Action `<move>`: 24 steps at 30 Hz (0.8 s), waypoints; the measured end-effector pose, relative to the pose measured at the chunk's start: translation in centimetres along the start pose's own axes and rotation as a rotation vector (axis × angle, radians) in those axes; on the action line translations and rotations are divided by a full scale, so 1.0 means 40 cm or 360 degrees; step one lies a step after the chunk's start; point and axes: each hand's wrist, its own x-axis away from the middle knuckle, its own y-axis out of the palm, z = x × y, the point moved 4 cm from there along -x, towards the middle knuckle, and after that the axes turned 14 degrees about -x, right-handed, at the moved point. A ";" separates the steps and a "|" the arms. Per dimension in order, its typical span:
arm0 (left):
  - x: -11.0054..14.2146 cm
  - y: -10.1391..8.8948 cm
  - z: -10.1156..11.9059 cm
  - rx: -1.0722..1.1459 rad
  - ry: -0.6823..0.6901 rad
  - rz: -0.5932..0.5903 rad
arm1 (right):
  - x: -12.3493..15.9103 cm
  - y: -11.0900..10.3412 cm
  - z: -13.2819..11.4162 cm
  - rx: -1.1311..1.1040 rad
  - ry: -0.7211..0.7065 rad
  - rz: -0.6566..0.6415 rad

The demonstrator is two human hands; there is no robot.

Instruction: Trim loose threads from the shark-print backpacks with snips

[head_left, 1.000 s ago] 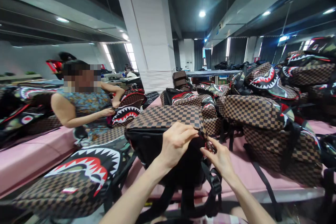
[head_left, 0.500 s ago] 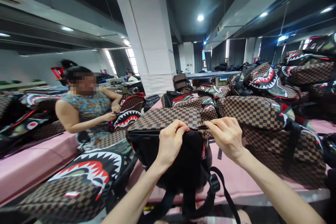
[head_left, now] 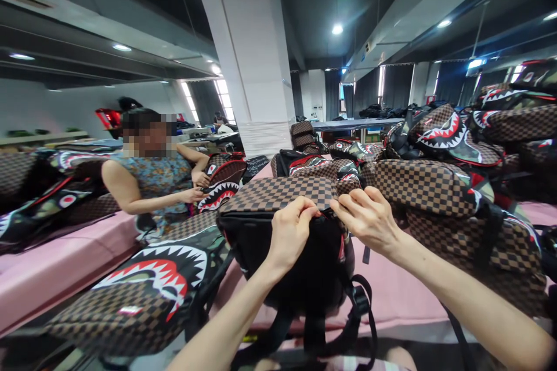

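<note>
A backpack (head_left: 278,197) with a brown checkered top and a black back panel stands upright in front of me on the pink table (head_left: 56,261). My left hand (head_left: 290,233) is closed in a pinch on the backpack's top edge. My right hand (head_left: 368,219) is closed on the same edge just to the right, its fingers curled over the rim and nearly touching the left hand. The backpack's black straps (head_left: 361,307) hang down toward me.
A shark-mouth backpack (head_left: 148,284) lies flat at my left. Several checkered and shark-print backpacks (head_left: 439,185) are piled at the right. A seated person (head_left: 152,179) across the table handles another bag. A white pillar (head_left: 252,52) rises behind.
My right hand rose from the backpack's lower right side to its top edge, then slid left to meet my left hand. The left hand kept its pinch on the top.
</note>
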 end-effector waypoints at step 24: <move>0.037 -0.003 0.024 0.0098 0.0084 -0.0211 | 0.023 -0.076 -0.024 0.0017 -0.0229 -0.0122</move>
